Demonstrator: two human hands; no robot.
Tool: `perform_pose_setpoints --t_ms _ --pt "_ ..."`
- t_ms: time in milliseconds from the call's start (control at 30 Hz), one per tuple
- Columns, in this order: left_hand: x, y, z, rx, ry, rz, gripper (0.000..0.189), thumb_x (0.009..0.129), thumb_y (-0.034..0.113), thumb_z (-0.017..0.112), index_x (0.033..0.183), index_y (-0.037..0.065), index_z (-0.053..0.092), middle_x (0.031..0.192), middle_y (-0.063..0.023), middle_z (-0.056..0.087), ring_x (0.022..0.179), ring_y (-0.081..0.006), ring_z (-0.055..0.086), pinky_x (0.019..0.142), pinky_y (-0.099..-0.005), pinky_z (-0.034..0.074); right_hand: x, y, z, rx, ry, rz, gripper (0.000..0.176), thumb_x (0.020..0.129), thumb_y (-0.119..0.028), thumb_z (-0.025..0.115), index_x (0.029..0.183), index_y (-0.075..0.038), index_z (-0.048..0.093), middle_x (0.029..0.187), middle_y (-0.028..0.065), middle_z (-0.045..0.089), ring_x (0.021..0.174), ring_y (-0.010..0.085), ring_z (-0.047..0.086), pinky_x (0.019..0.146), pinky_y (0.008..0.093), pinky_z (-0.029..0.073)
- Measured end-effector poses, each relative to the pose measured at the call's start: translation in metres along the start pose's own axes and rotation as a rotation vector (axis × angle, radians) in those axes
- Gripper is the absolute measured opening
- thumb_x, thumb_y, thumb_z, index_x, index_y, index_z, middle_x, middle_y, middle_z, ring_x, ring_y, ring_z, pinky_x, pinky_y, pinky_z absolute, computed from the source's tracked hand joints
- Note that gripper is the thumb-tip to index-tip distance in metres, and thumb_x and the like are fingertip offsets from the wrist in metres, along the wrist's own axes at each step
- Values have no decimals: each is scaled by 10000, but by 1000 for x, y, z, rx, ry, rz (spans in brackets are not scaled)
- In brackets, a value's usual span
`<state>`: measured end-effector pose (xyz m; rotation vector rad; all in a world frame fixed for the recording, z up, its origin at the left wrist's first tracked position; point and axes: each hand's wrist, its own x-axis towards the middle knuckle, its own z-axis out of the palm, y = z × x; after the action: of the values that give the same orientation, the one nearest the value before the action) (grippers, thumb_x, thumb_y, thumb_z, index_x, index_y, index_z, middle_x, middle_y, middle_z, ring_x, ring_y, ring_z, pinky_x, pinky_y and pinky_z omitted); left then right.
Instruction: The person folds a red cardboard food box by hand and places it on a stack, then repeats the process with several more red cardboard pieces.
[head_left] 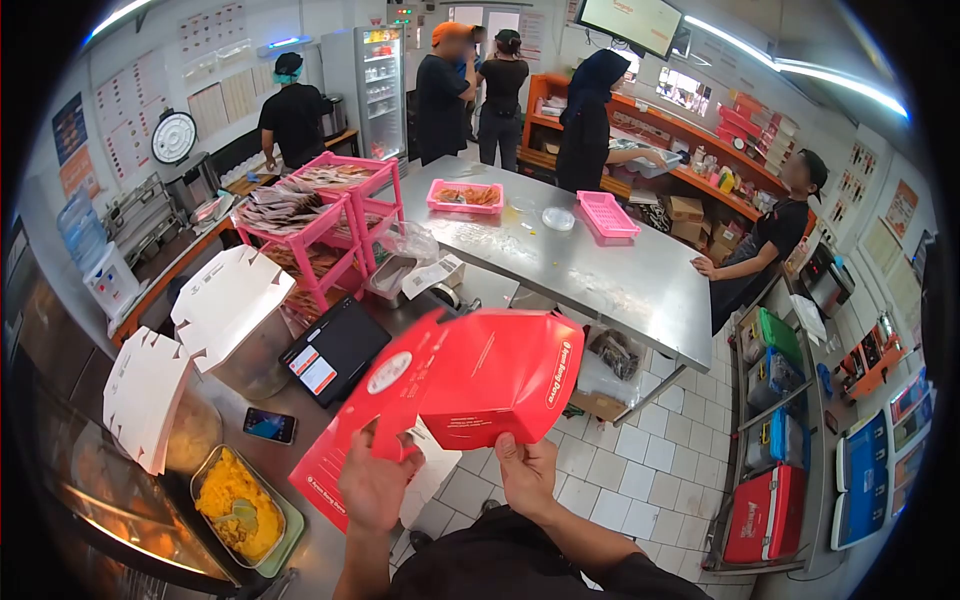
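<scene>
A red cardboard takeaway box (490,365), printed in white and partly folded up, is held in front of me over the edge of the counter. My right hand (526,475) is closed on its lower right edge, thumb pressed against the near wall. At the left, my left hand (376,485) has its fingers curled around the box's unfolded side; the cardboard partly hides the fingertips. One red panel slants down to the left behind this hand, and a white inner face shows between the hands.
Left on the counter are a phone (270,425), a tablet (335,345), a tray of yellow food (238,505) and stacked white box blanks (232,300). Pink racks (350,215) stand behind. A steel table (610,270) holds pink baskets. Several people stand around the room.
</scene>
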<state>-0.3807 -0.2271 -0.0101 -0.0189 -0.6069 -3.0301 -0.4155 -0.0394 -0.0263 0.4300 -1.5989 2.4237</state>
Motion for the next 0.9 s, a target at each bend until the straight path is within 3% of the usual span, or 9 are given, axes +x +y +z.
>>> perform_pose_setpoints --t_ms 167,233,367,467,567,633,733,800,900 --pt "8 -30 -3 377 144 270 206 916 57 642 1119 75 617 1065 -49 652 920 -142 612 820 -308 492 1 8 15 71 14 -49 258 999 -242 574 1014 3 654 729 -57 535 633 25 389 548 223 305" --pt "5 -43 -15 333 163 280 294 839 39 738 1095 65 598 967 -7 651 802 -115 625 725 -291 535 -10 12 21 -129 -93 267 272 997 -249 576 1049 3 664 774 -51 581 676 29 440 586 219 349" --pt "11 -49 -15 761 477 475 235 839 53 744 1024 95 605 900 27 643 673 -71 578 592 -218 458 -1 31 28 241 -63 103 269 989 -249 587 1086 -11 668 929 -8 677 815 52 556 691 221 425" --pt "6 -55 -11 204 262 213 175 877 105 717 1015 102 610 940 28 656 732 -66 598 639 -216 458 -15 46 25 262 -129 283 254 975 -231 605 1099 -17 668 984 12 692 865 73 588 726 243 466" --pt "7 -50 -10 89 186 74 234 916 173 678 1123 107 591 1053 6 657 856 -95 611 691 -257 454 -16 53 21 360 -198 333 277 961 -196 612 1176 -24 633 1150 58 678 1083 137 599 944 311 463" --pt "5 -40 -5 109 143 48 337 946 217 634 1248 101 539 1176 -31 634 1032 -145 604 795 -314 478 -9 38 10 325 -291 339 242 968 -142 603 1176 -21 628 1155 59 675 1089 142 597 955 307 459" --pt "4 -27 -9 35 -114 -74 376 988 262 557 1313 85 494 1229 -58 611 1134 -188 584 897 -373 498 -2 41 0 -125 -477 285 200 967 -119 604 1141 -27 640 1201 71 656 1098 145 594 927 303 478" --pt "-1 -26 6 158 100 177 379 1017 313 479 1304 66 498 1242 -78 612 1184 -214 573 975 -410 486 5 70 -9 159 161 291 265 912 -33 646 1173 -14 606 1003 66 700 915 126 640 842 268 517" --pt "-2 -3 -25 -123 -124 -95 415 1027 363 433 1314 71 505 1269 -84 610 1194 -241 571 1006 -427 464 29 54 -15 176 381 246 340 883 -4 660 1205 -24 554 975 83 698 844 120 644 794 265 526"
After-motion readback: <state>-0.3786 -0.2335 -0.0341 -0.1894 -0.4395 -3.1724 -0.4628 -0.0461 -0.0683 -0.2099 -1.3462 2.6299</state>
